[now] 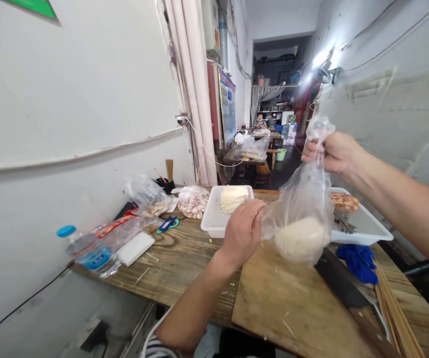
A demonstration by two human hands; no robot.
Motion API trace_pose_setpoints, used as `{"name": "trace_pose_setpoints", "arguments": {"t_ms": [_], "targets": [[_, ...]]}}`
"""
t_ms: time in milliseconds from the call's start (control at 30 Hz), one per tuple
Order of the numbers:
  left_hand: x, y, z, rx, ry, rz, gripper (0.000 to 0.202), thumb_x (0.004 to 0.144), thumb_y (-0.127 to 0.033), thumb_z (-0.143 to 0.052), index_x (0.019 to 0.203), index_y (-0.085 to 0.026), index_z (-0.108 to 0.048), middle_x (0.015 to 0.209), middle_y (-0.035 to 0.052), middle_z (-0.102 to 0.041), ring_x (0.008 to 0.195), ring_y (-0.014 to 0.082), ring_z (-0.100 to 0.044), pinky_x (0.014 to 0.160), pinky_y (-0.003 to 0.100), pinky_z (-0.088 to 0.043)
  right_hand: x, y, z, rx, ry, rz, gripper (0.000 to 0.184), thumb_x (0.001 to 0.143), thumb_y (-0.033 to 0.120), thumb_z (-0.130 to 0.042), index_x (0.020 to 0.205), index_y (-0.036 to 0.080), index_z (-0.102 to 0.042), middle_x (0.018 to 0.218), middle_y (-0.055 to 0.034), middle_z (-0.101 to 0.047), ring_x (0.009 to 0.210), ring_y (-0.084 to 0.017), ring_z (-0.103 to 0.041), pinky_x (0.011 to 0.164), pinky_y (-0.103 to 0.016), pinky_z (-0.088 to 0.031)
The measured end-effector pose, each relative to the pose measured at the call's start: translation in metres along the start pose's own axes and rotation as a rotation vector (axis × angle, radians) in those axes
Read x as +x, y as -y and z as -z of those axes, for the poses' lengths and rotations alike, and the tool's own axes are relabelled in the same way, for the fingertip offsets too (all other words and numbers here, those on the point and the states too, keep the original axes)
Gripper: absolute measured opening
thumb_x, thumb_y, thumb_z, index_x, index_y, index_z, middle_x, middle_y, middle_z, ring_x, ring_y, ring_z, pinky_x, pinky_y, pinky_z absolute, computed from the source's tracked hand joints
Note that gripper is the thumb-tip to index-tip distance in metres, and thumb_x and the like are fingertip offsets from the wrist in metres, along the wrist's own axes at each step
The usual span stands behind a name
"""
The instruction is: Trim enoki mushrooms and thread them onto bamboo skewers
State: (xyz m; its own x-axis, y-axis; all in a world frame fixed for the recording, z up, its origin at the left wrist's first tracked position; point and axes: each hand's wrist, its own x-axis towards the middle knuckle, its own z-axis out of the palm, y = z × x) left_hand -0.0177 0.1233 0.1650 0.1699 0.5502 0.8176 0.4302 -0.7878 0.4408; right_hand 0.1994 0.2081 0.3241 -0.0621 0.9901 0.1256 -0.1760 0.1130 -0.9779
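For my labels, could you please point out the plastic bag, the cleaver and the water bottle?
plastic bag [301, 199]: head view, clear side wall.
cleaver [339, 282]: head view, dark blade.
water bottle [95, 257]: head view, blue label.

Bag [304, 219] above cutting board [274, 308], cleaver [339, 283] right

Bright, even daylight; a lamp [321, 59] glares far back, edges bend, and nearer parts look perhaps motion-blurred.

A water bottle [91, 251], scissors [167, 224], a cleaver [339, 283] and blue gloves [358, 261] lie on the wooden table [177, 258].
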Motion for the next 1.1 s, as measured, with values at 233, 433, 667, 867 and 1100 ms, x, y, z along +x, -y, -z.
{"name": "trace_pose_setpoints", "arguments": {"t_ms": [233,433,667,867,1100], "targets": [[-0.002,-0.037,-0.009,-0.089,0.379,0.012,0.024,0.091,-0.021,-0.047,0.103,-0.018,-0.068,0.091,0.0045,-0.074,0.082,0.0168,-0.068,0.077,0.03,-0.054,-0.043,-0.05,-0.009,0.133,0.053,-0.051,0.041,0.093,0.033,-0.051,0.058,0.02,-0.035,0.046,0.0121,-0.025,0.037,-0.005,-0.023,0.04,-0.019,-0.028],[0.005,-0.052,-0.011,0.043,0.329,0.083,0.023,0.092,-0.024,-0.046,0.107,-0.017,-0.061,0.098,0.0072,-0.071,0.089,0.019,-0.067,0.081,0.033,-0.053,-0.078,-0.071,-0.018,0.129,0.184,0.074,0.02,0.064,0.015,-0.052,0.054,0.021,-0.036,0.043,0.0084,-0.028,0.041,-0.007,-0.027,0.046,-0.022,-0.029],[-0.006,-0.038,-0.025,0.212,1.124,0.096,0.045,0.086,-0.046,-0.056,0.116,-0.014,-0.061,0.113,0.0172,-0.067,0.103,0.0316,-0.064,0.085,0.039,-0.051,-0.117,-0.084,0.029,-0.053,0.129,0.305,0.003,0.055,0.017,-0.05,0.053,0.019,-0.051,0.061,0.0016,-0.047,0.057,-0.011,-0.042,0.054,-0.025,-0.034],[0.005,-0.006,-0.041,-0.28,1.327,0.206,0.047,0.1,-0.027,-0.021,0.121,-0.023,-0.062,0.116,0.0053,-0.069,0.097,0.0145,-0.068,0.079,0.024,-0.052,-0.189,-0.106,0.08,-0.533,0.22,0.289,0.013,0.071,0.021,-0.054,0.073,0.023,-0.066,0.069,-0.0015,-0.063,0.062,-0.019,-0.055,0.058,-0.031,-0.042],[-0.025,-0.007,-0.1,0.344,1.184,0.221,0.022,0.078,-0.027,-0.061,0.09,-0.012,-0.072,0.098,0.0188,-0.071,0.099,0.0334,-0.065,0.09,0.044,-0.049,-0.253,-0.171,0.052,-1.083,0.095,0.579,0.063,0.072,0.012,-0.049,0.13,0.037,-0.047,0.121,-0.0052,-0.059,0.112,-0.027,-0.054,0.094,-0.046,-0.046]]}}
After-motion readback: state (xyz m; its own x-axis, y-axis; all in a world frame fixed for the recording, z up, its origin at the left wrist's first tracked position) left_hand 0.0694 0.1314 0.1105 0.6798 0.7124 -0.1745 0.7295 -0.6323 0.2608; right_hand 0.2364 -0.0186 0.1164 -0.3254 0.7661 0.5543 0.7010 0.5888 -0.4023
